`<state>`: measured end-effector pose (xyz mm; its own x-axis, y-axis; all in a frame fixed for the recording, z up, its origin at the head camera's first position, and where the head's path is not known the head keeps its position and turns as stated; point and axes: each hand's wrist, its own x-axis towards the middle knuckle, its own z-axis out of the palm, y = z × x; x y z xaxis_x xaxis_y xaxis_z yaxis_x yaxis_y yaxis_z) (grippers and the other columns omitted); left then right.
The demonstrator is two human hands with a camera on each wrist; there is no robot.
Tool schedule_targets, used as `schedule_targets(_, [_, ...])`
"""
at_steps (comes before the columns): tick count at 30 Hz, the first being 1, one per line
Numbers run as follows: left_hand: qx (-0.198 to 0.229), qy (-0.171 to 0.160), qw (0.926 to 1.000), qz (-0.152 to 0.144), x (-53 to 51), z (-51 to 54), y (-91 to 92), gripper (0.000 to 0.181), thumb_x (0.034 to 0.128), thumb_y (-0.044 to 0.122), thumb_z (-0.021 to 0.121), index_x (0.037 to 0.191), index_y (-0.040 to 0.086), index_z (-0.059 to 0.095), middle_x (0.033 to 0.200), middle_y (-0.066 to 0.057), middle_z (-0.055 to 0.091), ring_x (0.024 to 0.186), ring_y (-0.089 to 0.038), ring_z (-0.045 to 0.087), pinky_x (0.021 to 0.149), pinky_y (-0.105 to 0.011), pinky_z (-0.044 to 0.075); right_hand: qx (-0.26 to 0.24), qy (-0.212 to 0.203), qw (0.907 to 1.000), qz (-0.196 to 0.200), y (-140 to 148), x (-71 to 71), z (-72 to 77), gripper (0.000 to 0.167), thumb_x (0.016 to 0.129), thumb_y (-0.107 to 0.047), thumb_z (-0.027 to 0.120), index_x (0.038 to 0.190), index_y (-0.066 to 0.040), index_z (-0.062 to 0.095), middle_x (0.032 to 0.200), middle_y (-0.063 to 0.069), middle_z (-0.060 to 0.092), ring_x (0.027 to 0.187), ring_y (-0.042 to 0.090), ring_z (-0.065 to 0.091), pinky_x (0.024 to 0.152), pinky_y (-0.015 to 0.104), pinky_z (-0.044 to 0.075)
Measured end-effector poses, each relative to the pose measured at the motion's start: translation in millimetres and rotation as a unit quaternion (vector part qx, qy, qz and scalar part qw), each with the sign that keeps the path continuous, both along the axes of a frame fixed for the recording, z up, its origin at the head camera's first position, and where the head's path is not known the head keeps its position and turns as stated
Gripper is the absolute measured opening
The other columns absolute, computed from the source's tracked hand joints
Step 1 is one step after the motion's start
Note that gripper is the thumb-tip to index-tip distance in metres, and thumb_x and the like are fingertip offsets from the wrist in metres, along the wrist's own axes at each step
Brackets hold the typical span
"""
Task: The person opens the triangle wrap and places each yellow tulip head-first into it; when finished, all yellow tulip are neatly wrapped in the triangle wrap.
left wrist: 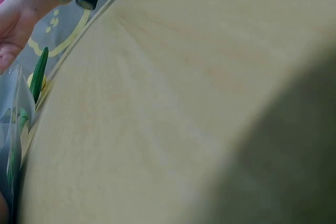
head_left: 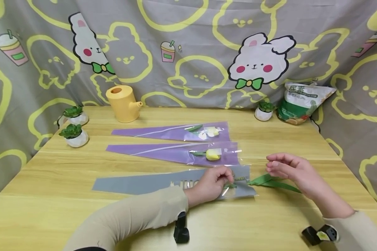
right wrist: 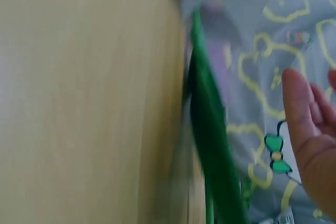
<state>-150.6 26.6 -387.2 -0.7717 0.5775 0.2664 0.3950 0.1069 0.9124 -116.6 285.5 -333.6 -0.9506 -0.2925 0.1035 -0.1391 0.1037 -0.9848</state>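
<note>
A grey flower sleeve (head_left: 122, 183) with a clear front and gold print lies nearest me on the table. My left hand (head_left: 212, 184) bends over its wide end, fingers curled, pinching the sleeve. Inside, a piece of green stem (left wrist: 22, 119) shows through the clear film in the left wrist view. Long green leaves (head_left: 274, 183) stick out of the sleeve's wide end to the right. Just above them my right hand (head_left: 296, 174) hovers with fingers loosely bent and nothing held. In the right wrist view, a green leaf (right wrist: 210, 108) stands apart from that hand.
Two purple sleeves (head_left: 157, 151), each with a yellow tulip (head_left: 213, 154), lie farther back. A yellow watering can (head_left: 123, 104) stands behind them. Potted succulents (head_left: 75, 136) are at the left, another pot (head_left: 264, 111) and a white-green bag (head_left: 303, 103) at the back right.
</note>
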Motion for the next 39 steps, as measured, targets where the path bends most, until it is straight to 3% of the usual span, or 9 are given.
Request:
schedule_targets(3, [0.0, -0.001, 1.0, 0.002, -0.2, -0.2, 0.2, 0.018, 0.081, -0.015, 0.052, 0.077, 0.001, 0.06, 0.09, -0.012, 0.065, 0.09, -0.009, 0.059, 0.085, -0.018, 0.047, 0.13, 0.049, 0.9903, -0.006, 5.1, -5.5, -0.2, 0.022, 0.094, -0.002, 0.049, 0.115, -0.002, 0.058, 0.105, -0.008, 0.065, 0.096, 0.004, 0.062, 0.077, 0.019, 0.051])
schedule_targets(7, [-0.003, 0.003, 1.0, 0.0, 0.1, 0.2, -0.2, 0.017, 0.0809, -0.015, 0.053, 0.077, 0.001, 0.06, 0.09, -0.012, 0.065, 0.09, -0.009, 0.059, 0.085, -0.018, 0.047, 0.27, 0.086, 0.9589, 0.015, 14.9, -8.9, -4.0, 0.034, 0.091, -0.012, 0.058, 0.124, -0.003, 0.055, 0.119, -0.01, 0.059, 0.108, -0.01, 0.048, 0.083, 0.01, 0.042])
schedule_targets(10, [0.002, 0.004, 1.0, -0.003, -0.4, 0.6, -0.3, 0.018, 0.0805, -0.016, 0.052, 0.077, 0.0, 0.059, 0.09, -0.013, 0.065, 0.091, -0.01, 0.059, 0.086, -0.019, 0.047, 0.332, 0.128, 0.9335, 0.047, 23.7, -11.6, -8.1, 0.045, 0.087, -0.016, 0.065, 0.129, -0.009, 0.052, 0.127, -0.001, 0.056, 0.114, -0.016, 0.037, 0.087, 0.006, 0.034])
schedule_targets(13, [0.007, 0.0, 1.0, -0.003, -1.0, 0.0, -0.1, 0.018, 0.0803, -0.017, 0.051, 0.077, 0.0, 0.059, 0.09, -0.013, 0.064, 0.091, -0.01, 0.059, 0.086, -0.019, 0.047, 0.348, 0.157, 0.9204, 0.086, 32.3, -13.8, -12.5, 0.057, 0.083, -0.018, 0.069, 0.135, -0.011, 0.046, 0.137, 0.002, 0.048, 0.12, -0.016, 0.031, 0.091, 0.004, 0.029])
schedule_targets(17, [0.005, 0.001, 1.0, -0.004, -0.8, -0.5, 0.0, 0.018, 0.0807, -0.016, 0.052, 0.077, 0.0, 0.059, 0.091, -0.013, 0.064, 0.091, -0.012, 0.059, 0.085, -0.018, 0.047, 0.348, 0.149, 0.9161, 0.133, 41.2, -14.3, -17.0, 0.066, 0.081, -0.023, 0.07, 0.139, -0.011, 0.041, 0.146, -0.011, 0.031, 0.124, -0.018, 0.02, 0.092, 0.001, 0.021])
schedule_targets(21, [0.003, 0.003, 1.0, -0.004, -0.4, -1.1, 0.7, 0.018, 0.0803, -0.016, 0.052, 0.077, 0.0, 0.06, 0.091, -0.014, 0.065, 0.093, -0.015, 0.06, 0.086, -0.019, 0.046, 0.359, 0.122, 0.9125, 0.153, 42.8, -14.4, -21.4, 0.062, 0.082, -0.03, 0.068, 0.137, -0.013, 0.045, 0.145, 0.009, 0.037, 0.122, -0.021, 0.018, 0.091, 0.002, 0.024])
schedule_targets(24, [-0.002, 0.0, 1.0, -0.001, -0.4, -1.2, 0.7, 0.019, 0.0802, -0.016, 0.052, 0.077, 0.001, 0.06, 0.091, -0.013, 0.065, 0.094, -0.014, 0.06, 0.088, -0.019, 0.046, 0.391, 0.12, 0.9032, 0.131, 40.5, -13.0, -23.0, 0.055, 0.081, -0.033, 0.068, 0.132, -0.018, 0.052, 0.136, 0.02, 0.046, 0.119, -0.017, 0.026, 0.089, 0.007, 0.032])
schedule_targets(32, [-0.007, 0.027, 0.9995, -0.012, -0.4, 1.4, 0.5, 0.02, 0.0788, -0.018, 0.05, 0.076, 0.0, 0.059, 0.089, -0.012, 0.065, 0.089, -0.012, 0.06, 0.085, -0.018, 0.047, 0.411, 0.206, 0.8868, 0.051, 32.8, -6.7, -23.5, 0.037, 0.078, -0.015, 0.073, 0.114, -0.014, 0.066, 0.098, 0.003, 0.069, 0.087, -0.005, 0.055, 0.066, 0.015, 0.045])
schedule_targets(39, [-0.039, 0.074, 0.9964, -0.013, 2.5, 3.4, 1.4, 0.024, 0.0751, -0.02, 0.049, 0.075, 0.002, 0.059, 0.084, -0.009, 0.065, 0.083, -0.008, 0.058, 0.08, -0.018, 0.048, 0.405, 0.203, 0.8915, -0.008, 28.5, 1.3, -21.6, 0.025, 0.076, -0.013, 0.074, 0.101, -0.012, 0.072, 0.091, 0.002, 0.071, 0.084, -0.007, 0.057, 0.064, 0.013, 0.046])
